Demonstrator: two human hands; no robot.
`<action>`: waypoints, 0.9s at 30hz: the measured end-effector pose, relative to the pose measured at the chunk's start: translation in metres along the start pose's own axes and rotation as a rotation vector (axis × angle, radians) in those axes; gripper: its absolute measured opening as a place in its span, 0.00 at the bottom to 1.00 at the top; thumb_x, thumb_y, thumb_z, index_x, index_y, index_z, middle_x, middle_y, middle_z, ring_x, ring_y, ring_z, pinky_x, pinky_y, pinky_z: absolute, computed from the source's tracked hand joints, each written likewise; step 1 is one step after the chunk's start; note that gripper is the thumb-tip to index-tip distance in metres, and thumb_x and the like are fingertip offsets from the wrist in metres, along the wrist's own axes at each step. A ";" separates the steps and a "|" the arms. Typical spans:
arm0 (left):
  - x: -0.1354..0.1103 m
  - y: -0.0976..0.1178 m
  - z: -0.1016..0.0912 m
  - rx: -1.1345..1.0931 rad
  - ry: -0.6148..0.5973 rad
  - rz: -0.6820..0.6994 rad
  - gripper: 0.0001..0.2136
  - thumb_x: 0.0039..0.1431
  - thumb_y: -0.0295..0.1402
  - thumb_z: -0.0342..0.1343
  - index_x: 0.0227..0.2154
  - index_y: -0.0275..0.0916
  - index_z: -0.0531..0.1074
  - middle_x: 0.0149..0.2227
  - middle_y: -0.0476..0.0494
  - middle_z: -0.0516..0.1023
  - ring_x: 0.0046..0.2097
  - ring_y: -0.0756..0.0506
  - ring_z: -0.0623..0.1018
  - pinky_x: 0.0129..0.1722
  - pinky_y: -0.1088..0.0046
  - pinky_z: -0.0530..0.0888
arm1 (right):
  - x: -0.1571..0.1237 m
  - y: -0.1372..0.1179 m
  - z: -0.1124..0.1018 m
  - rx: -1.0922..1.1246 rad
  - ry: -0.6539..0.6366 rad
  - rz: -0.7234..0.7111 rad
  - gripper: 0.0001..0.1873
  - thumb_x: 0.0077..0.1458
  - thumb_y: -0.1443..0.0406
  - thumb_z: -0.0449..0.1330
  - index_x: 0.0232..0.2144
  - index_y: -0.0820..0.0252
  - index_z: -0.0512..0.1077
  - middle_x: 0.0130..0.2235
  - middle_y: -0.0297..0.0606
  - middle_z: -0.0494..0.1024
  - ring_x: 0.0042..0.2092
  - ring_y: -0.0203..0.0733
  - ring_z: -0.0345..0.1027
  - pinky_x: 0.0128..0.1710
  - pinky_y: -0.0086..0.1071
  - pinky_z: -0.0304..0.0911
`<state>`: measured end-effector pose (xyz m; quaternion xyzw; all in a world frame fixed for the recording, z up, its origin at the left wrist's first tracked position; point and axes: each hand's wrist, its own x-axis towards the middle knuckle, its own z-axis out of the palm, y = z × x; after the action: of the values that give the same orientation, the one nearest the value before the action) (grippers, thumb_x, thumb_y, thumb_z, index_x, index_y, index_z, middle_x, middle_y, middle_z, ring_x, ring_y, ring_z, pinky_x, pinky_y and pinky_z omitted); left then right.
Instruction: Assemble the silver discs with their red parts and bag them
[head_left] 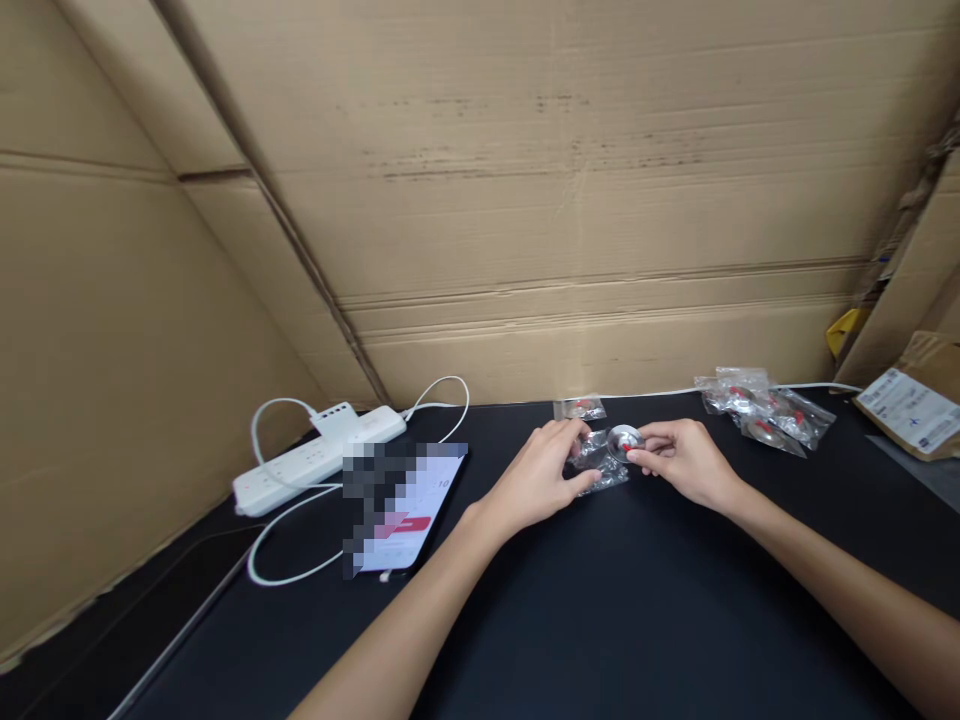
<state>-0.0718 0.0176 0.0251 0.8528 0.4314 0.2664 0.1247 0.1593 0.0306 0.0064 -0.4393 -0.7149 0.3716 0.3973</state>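
Pinching the disc [619, 436] at its right edge: right hand [686, 460], thumb against fingers. Disc sits just right of the left hand [541, 472], over or against the clear bag [610, 474]; contact unclear. Left hand: thumb and fingers parted around the bag, low over the desk [637, 600]; firm grip or mere touch, cannot tell. Good handling, I judge: keep the disc by its rim, steady the bag with left fingertips, avoid tugging.

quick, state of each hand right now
Left hand: partly curled at the clear plastic wrapping; whether it grips it can't be told.
Right hand: closed, holding the round metal piece between thumb and fingers.
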 end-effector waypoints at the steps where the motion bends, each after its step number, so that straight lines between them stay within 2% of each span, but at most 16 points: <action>1: 0.000 0.000 0.000 0.000 0.005 0.013 0.12 0.58 0.39 0.58 0.42 0.41 0.68 0.36 0.45 0.73 0.39 0.42 0.72 0.42 0.64 0.69 | 0.000 0.000 0.000 0.003 -0.014 -0.002 0.09 0.50 0.59 0.65 0.31 0.59 0.78 0.23 0.34 0.76 0.26 0.40 0.72 0.30 0.33 0.68; 4: 0.001 0.001 0.001 -0.013 0.013 0.048 0.08 0.62 0.36 0.55 0.42 0.41 0.68 0.37 0.46 0.73 0.40 0.43 0.72 0.43 0.64 0.69 | -0.002 -0.003 0.000 0.016 -0.085 -0.018 0.08 0.52 0.60 0.64 0.30 0.59 0.77 0.24 0.34 0.77 0.27 0.39 0.71 0.30 0.33 0.68; 8: 0.002 0.003 0.000 -0.059 0.007 0.080 0.08 0.62 0.34 0.54 0.44 0.41 0.69 0.39 0.46 0.73 0.41 0.44 0.73 0.44 0.65 0.69 | -0.005 -0.009 0.000 -0.057 -0.130 -0.081 0.07 0.53 0.62 0.64 0.33 0.59 0.79 0.29 0.35 0.80 0.31 0.39 0.73 0.34 0.33 0.69; 13: 0.001 0.011 -0.002 -0.137 -0.027 0.082 0.08 0.62 0.32 0.54 0.44 0.41 0.69 0.38 0.46 0.75 0.38 0.45 0.74 0.39 0.69 0.68 | -0.006 -0.015 -0.004 -0.125 -0.197 -0.152 0.09 0.54 0.63 0.64 0.38 0.55 0.81 0.32 0.35 0.81 0.34 0.41 0.74 0.37 0.34 0.68; 15: 0.000 0.016 -0.004 -0.184 -0.071 0.071 0.08 0.61 0.32 0.54 0.43 0.42 0.70 0.36 0.48 0.75 0.36 0.47 0.73 0.36 0.71 0.67 | -0.007 -0.017 -0.006 -0.131 -0.242 -0.153 0.09 0.54 0.63 0.64 0.38 0.55 0.81 0.32 0.34 0.81 0.33 0.41 0.74 0.35 0.33 0.68; 18: -0.001 0.025 -0.004 -0.269 -0.126 0.026 0.08 0.59 0.33 0.56 0.42 0.41 0.71 0.29 0.51 0.73 0.29 0.49 0.71 0.30 0.74 0.65 | -0.008 -0.020 -0.009 -0.171 -0.300 -0.185 0.06 0.54 0.63 0.64 0.34 0.56 0.80 0.28 0.33 0.80 0.32 0.40 0.73 0.33 0.31 0.66; 22: -0.002 0.031 -0.002 -0.333 -0.078 -0.029 0.08 0.58 0.35 0.57 0.40 0.41 0.73 0.27 0.52 0.72 0.27 0.50 0.69 0.27 0.75 0.64 | -0.008 -0.023 -0.011 -0.091 -0.259 -0.143 0.08 0.51 0.63 0.66 0.36 0.58 0.77 0.27 0.33 0.80 0.30 0.39 0.73 0.32 0.31 0.67; 27: 0.001 0.030 0.007 -0.592 0.012 -0.112 0.10 0.56 0.37 0.59 0.39 0.39 0.71 0.33 0.47 0.75 0.33 0.47 0.74 0.33 0.71 0.70 | -0.005 -0.025 -0.011 0.156 -0.196 -0.008 0.10 0.47 0.61 0.69 0.32 0.60 0.77 0.28 0.35 0.80 0.29 0.36 0.72 0.32 0.31 0.68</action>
<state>-0.0476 0.0004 0.0327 0.7526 0.3821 0.3783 0.3801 0.1622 0.0197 0.0318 -0.3660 -0.7209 0.4656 0.3599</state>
